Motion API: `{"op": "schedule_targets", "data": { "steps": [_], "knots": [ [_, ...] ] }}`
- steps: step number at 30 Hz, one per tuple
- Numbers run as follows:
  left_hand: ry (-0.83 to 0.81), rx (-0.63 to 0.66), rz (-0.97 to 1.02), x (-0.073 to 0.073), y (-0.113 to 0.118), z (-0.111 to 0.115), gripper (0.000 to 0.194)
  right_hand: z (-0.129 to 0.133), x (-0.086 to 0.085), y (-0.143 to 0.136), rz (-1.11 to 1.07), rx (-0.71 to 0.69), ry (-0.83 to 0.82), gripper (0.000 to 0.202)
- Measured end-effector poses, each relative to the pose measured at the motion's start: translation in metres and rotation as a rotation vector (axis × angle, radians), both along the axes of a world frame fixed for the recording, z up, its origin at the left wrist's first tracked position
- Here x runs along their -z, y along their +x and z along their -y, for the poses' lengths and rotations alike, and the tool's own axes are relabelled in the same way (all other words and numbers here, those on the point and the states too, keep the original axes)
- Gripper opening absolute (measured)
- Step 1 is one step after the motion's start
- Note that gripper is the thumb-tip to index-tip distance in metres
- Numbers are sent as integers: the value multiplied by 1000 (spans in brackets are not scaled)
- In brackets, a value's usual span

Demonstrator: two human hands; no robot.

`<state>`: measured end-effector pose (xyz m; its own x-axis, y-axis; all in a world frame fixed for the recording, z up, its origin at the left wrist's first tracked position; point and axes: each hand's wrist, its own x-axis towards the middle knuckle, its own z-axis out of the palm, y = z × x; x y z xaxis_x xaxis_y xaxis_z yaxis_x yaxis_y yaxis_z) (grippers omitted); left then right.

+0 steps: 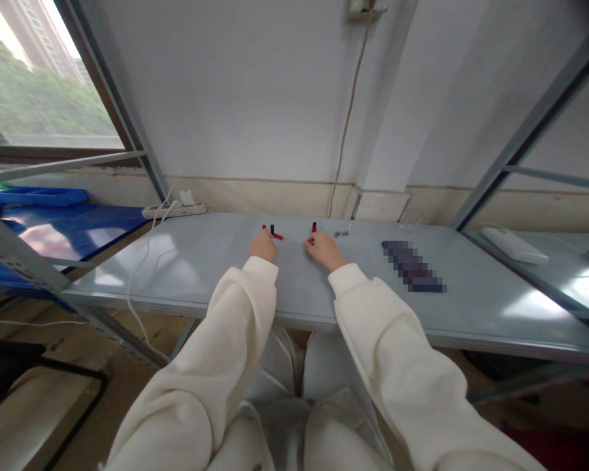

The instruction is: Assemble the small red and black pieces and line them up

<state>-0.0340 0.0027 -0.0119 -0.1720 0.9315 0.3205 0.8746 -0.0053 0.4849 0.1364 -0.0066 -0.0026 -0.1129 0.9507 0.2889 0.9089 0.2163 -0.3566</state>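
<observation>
My left hand (263, 245) is closed, its fingers curled over the grey table. Small red and black pieces show at its fingers: a short black piece (272, 229) stands up, and a thin red piece (279, 236) points to the right. What the fingers grip is hidden. My right hand (324, 250) has its thumb and fingers pinched together, with a tiny dark bit at the tips that is too small to name. Just beyond it, a small red tube with a black top (314, 227) stands upright. Several small metallic pieces (342, 233) lie to its right.
A pixelated dark flat object (412, 266) lies at right on the table (216, 261). A power strip (174, 210) with white cables sits at the back left. Metal uprights (514, 131) flank the table, and a wall stands behind. A clear item (408, 222) rests near the wall.
</observation>
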Motion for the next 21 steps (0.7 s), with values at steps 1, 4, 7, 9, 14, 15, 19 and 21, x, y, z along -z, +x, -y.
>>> {"op": "schedule_targets", "data": {
  "steps": [1, 4, 7, 9, 14, 15, 19, 21],
  "knots": [
    [-5, 15, -7, 1, -2, 1, 19, -1, 2, -2, -12, -36, 11, 20],
    [34, 96, -48, 4, 0, 2, 20, -7, 11, -9, -32, -147, 66, 25],
    [96, 176, -108, 7, 7, 1, 22, -16, 20, -20, -64, -240, 101, 37],
    [101, 200, -140, 8, 11, 1, 25, -24, 24, -26, -88, -279, 82, 46],
    [68, 219, -188, 10, 17, 1, 31, -42, 28, -39, -144, -273, -33, 51],
    [66, 227, -193, 10, 17, 1, 32, -45, 28, -40, -159, -270, -46, 51],
    [52, 239, -204, 10, 20, -1, 35, -48, 25, -43, -222, -268, -74, 51],
    [57, 246, -214, 11, 21, -2, 36, -46, 23, -42, -249, -265, -76, 50]
  ]
}}
